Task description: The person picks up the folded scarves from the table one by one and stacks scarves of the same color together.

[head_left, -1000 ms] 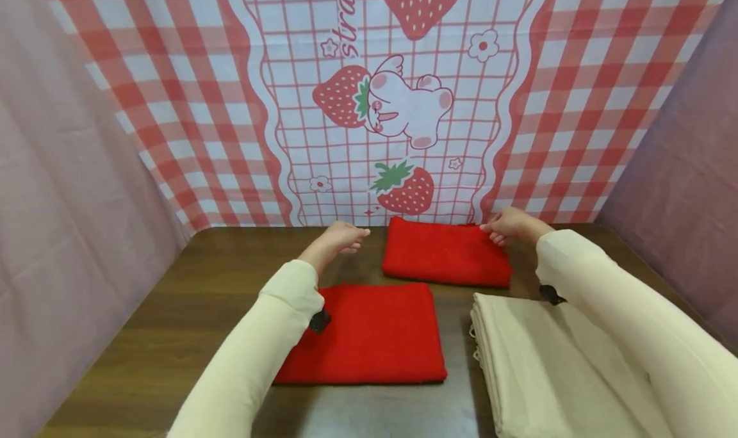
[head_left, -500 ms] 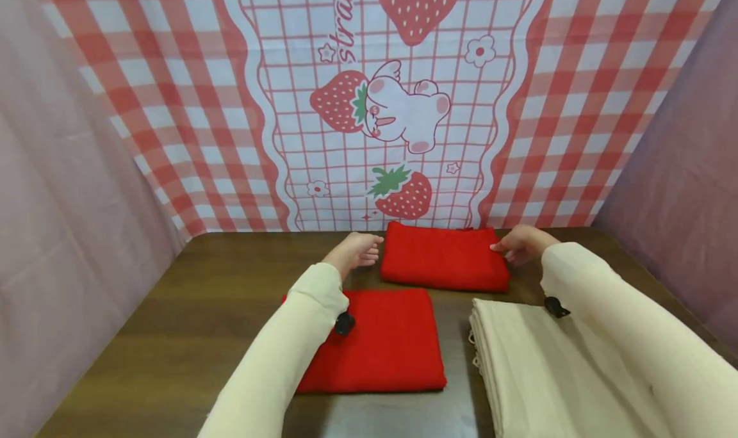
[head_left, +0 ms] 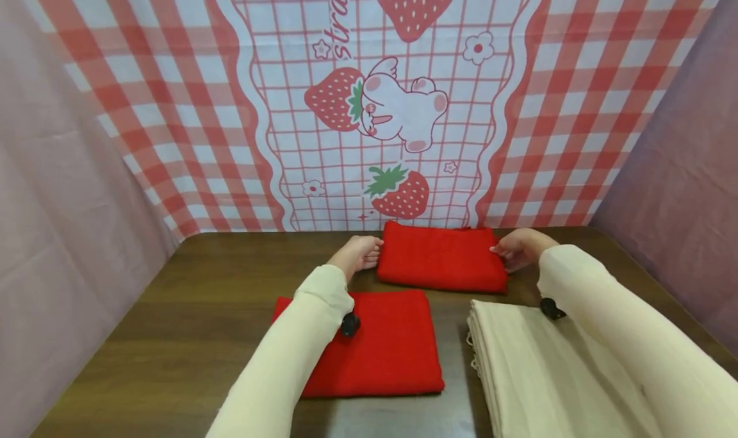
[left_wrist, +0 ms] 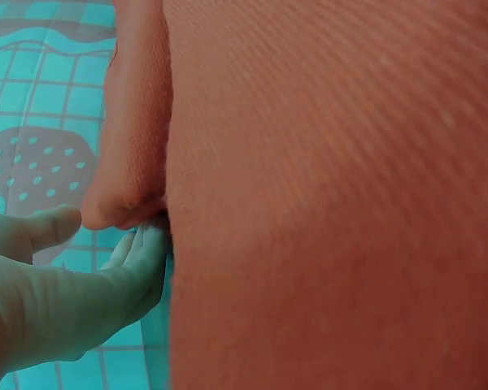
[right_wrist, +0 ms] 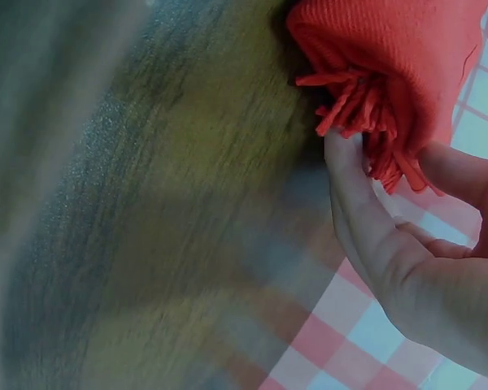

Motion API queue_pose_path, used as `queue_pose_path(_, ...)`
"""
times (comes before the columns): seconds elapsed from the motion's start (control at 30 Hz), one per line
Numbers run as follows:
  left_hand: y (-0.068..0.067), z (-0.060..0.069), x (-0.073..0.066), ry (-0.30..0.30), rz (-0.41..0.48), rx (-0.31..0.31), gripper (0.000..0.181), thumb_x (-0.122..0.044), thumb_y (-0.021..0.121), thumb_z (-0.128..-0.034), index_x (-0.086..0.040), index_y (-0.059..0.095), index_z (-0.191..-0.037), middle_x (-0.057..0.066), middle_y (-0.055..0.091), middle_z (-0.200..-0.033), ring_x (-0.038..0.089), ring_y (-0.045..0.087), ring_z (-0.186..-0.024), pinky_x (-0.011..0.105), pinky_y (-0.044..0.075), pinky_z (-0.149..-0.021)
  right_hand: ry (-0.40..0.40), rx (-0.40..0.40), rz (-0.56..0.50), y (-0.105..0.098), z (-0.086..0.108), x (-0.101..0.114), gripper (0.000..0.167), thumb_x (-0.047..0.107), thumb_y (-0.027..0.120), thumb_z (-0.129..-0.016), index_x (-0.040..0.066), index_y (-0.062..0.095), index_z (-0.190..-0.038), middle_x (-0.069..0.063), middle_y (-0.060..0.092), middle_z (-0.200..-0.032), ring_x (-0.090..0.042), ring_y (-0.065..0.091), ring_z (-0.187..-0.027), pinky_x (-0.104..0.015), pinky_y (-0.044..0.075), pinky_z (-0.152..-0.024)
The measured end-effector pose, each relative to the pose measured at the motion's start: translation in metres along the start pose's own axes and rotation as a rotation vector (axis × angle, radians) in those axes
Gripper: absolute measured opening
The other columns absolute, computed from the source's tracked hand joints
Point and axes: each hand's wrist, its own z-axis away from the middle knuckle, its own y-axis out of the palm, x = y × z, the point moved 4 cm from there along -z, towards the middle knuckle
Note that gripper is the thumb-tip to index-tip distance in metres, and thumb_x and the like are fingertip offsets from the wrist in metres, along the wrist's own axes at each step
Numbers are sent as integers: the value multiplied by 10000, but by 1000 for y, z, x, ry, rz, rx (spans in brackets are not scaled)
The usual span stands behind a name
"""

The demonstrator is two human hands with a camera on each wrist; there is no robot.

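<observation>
A folded red scarf (head_left: 441,257) lies at the back of the table, against the printed cloth. At its left end is my left hand (head_left: 364,253); in the left wrist view, the fingertips (left_wrist: 150,236) meet the scarf's end, with the thumb apart from them. My right hand (head_left: 521,249) holds the right end. There, red fringe (right_wrist: 366,110) sits between the thumb and the fingers in the right wrist view. A second folded red cloth (head_left: 398,345) lies nearer, partly hidden by my left sleeve.
A folded beige cloth (head_left: 536,367) with looped edging lies at the front right, under my right forearm. Behind the brown wooden table (head_left: 173,335) hangs a checked strawberry cloth (head_left: 403,124). Pinkish curtains (head_left: 75,169) flank both sides.
My left hand has moved right and forward to the back scarf's left end. The right hand has come down from its top right corner to its right end. The cloths hold their places.
</observation>
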Motion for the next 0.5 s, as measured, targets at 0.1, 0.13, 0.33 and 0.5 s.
queue_pose_path(0.1,3,-1,1,-1,5,-15,447,-282,731,-790,-52,648,-1164,109,708,-1100,208,672,-1041,409,551,-877,0,2,-26,0,-3,-1,477,156,420,-1015,-160,273,-1341,-285,372,-1294,-227,564,-994,-393,482,-1042)
queue_pose_path(0.13,6,7,-1,2,7,-31,396,-267,722,-795,-57,661,-1124,97,723,-1031,191,685,-980,394,561,-837,2,4,-34,0,-3,-2,485,157,422,-1015,-161,261,-1345,-284,359,-1290,-234,551,-1000,-371,498,-1020)
queue_pose_path(0.33,13,9,-7,22,-5,-88,290,-253,749,-772,-106,683,-1014,18,714,-840,132,665,-760,343,550,-675,-18,7,2,-4,-7,-2,460,182,444,-1006,-139,333,-1315,-235,382,-1216,-192,544,-946,-360,533,-964)
queue_pose_path(0.5,10,-10,0,16,-21,-90,365,-287,795,-726,-146,678,-1042,20,738,-907,151,693,-826,352,556,-705,-23,22,40,-2,-12,-1,503,218,437,-1008,-132,307,-1347,-210,422,-1216,-270,488,-1112,-437,412,-1108)
